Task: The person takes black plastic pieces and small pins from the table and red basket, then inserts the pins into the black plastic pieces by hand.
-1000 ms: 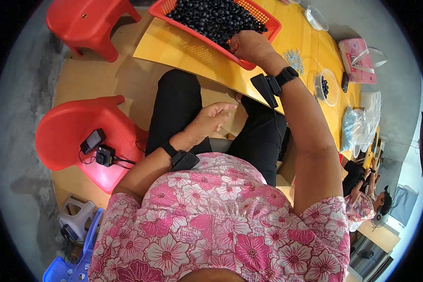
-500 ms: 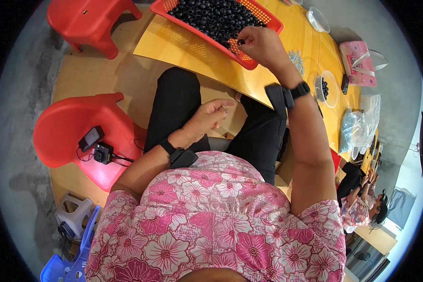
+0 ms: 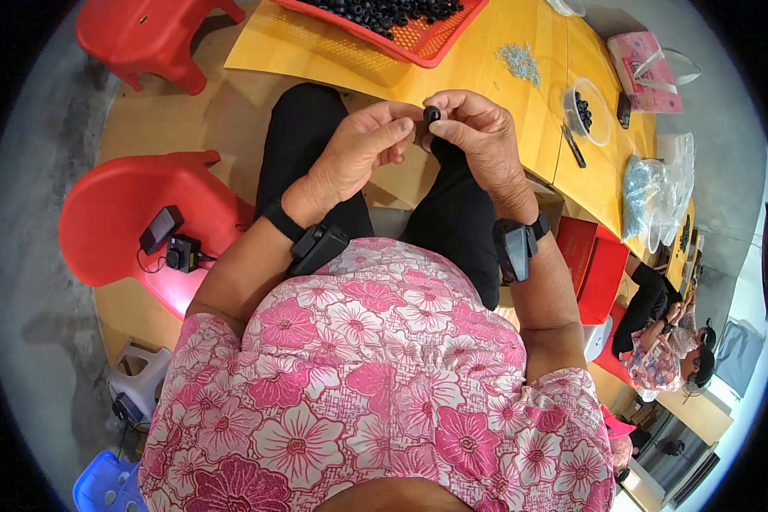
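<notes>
Over my lap, just off the table's near edge, my two hands are close together. Between thumb and index finger, my right hand [image 3: 485, 143] pinches a small round black part [image 3: 433, 113] with a hollow in it. Beside that part is my left hand [image 3: 350, 152], its thumb pressed to its curled fingers; what lies between them, if anything, I cannot make out. Beyond my hands a red perforated basket [image 3: 427, 61] holds a heap of similar black parts [image 3: 390, 12].
On the yellow table [image 3: 478, 90] lie small shiny pieces [image 3: 520, 63], a clear tub [image 3: 606, 111] with black parts, a pen [image 3: 573, 147], a pink bag [image 3: 644, 72] and plastic bags [image 3: 657, 192]. A red chair [image 3: 115, 213] holding devices stands left. Another person [image 3: 657, 341] sits at right.
My right hand has come back from the basket to my lap, bringing a black part. My left hand has risen to meet it, its fingers closing. The view has shifted slightly.
</notes>
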Demonstrator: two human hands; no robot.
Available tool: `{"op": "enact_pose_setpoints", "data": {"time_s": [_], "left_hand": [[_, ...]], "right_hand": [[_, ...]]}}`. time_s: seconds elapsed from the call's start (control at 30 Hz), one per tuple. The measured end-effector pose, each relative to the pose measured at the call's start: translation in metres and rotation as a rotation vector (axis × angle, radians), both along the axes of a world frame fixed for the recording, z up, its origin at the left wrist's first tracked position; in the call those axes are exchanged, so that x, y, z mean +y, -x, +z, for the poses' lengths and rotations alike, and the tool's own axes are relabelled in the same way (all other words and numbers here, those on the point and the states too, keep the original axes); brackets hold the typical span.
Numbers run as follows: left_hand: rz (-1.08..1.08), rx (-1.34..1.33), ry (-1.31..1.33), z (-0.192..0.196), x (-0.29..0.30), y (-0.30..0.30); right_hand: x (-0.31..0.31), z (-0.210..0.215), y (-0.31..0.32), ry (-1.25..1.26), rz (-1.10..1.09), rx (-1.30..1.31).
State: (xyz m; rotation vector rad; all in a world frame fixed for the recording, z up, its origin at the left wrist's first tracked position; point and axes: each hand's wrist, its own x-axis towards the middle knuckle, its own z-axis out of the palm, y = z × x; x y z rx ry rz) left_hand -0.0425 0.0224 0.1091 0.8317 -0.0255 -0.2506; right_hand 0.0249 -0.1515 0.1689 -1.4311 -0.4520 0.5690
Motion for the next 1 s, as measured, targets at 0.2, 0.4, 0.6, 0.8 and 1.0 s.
{"op": "enact_pose_setpoints", "data": {"time_s": [0.2,0.4,0.6,0.8,1.0], "left_hand": [[-0.075,0.043,0.062,0.002,-0.015,-0.002],[-0.202,0.065,0.224,-0.011,-0.023,-0.010],[-0.202,0.049,0.291,-0.018,-0.021,-0.035],[-0.249,-0.008,0.449,-0.044,-0.011,-0.040],[-0.277,0.064,0.436,-0.049,-0.010,-0.044]], "right_hand": [[-0.018,-0.008,0.012,0.110,0.004,-0.129],[-0.025,-0.016,0.013,0.108,-0.045,-0.289],[-0.015,-0.003,-0.015,0.319,-0.122,-0.648],[-0.001,0.001,-0.091,0.559,-0.317,-0.900],[0.017,-0.002,-0.170,0.791,-0.168,-1.267]]}}
